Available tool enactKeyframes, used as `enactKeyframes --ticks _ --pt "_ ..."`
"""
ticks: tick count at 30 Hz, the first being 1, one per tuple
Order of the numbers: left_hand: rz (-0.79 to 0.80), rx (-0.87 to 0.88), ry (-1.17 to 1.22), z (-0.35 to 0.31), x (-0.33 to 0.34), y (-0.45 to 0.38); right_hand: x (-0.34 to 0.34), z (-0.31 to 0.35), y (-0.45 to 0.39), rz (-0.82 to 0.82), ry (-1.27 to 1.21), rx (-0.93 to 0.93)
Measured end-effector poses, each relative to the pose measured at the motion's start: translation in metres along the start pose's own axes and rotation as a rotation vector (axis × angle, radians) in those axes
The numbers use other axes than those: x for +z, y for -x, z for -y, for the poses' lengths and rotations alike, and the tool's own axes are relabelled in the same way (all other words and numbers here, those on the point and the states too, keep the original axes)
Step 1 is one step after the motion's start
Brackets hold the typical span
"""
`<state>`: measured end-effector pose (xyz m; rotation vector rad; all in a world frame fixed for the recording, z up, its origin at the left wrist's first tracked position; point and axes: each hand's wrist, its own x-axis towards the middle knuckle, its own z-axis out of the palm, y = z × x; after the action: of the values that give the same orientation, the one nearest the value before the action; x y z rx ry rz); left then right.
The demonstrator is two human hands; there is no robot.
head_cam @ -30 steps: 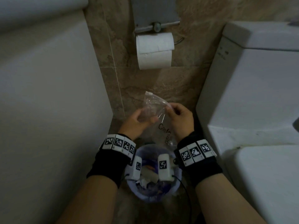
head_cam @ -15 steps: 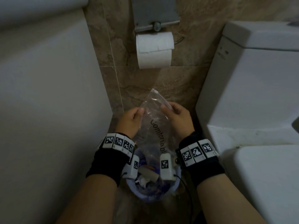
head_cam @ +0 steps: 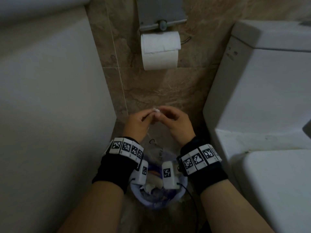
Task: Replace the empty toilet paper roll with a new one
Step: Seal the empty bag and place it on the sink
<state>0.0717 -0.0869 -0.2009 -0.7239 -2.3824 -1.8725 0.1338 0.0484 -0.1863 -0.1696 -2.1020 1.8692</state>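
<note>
Both hands have drawn together, left hand (head_cam: 137, 122) and right hand (head_cam: 175, 121) pinching the clear printed plastic wrapper (head_cam: 157, 149), now hanging over the full blue waste bin (head_cam: 156, 198) at six o'clock (likely discarding), while the full white paper roll (head_cam: 159, 50) sits on the holder at twelve.

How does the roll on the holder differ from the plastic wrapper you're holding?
The roll is white, opaque and thick, and hangs on the wall holder. The plastic wrapper is clear, limp and printed, and dangles from both hands over the bin. The roll is untouched; the wrapper is pinched at its top.
</note>
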Motion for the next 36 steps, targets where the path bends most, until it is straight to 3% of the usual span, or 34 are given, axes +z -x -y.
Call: enactKeyframes --ticks 7,15,24,30,36 --pt "0.009 -0.066 0.099 -0.002 0.002 -0.002 0.003 0.003 -0.002 -0.065 -0.025 -0.079" --pt "-0.086 -0.065 0.122 -0.003 0.007 -0.001 0.003 -0.004 -0.004 -0.053 0.231 -0.082" --pt "-0.409 -0.133 0.07 0.001 -0.006 -0.004 -0.005 -0.02 -0.009 -0.121 0.419 0.001" --pt "-0.642 -0.167 0.016 0.004 -0.019 -0.01 -0.011 -0.03 -0.011 -0.17 0.46 0.157" --pt "-0.765 -0.216 -0.033 0.012 -0.03 -0.015 -0.017 -0.037 -0.013 -0.292 0.422 0.28"
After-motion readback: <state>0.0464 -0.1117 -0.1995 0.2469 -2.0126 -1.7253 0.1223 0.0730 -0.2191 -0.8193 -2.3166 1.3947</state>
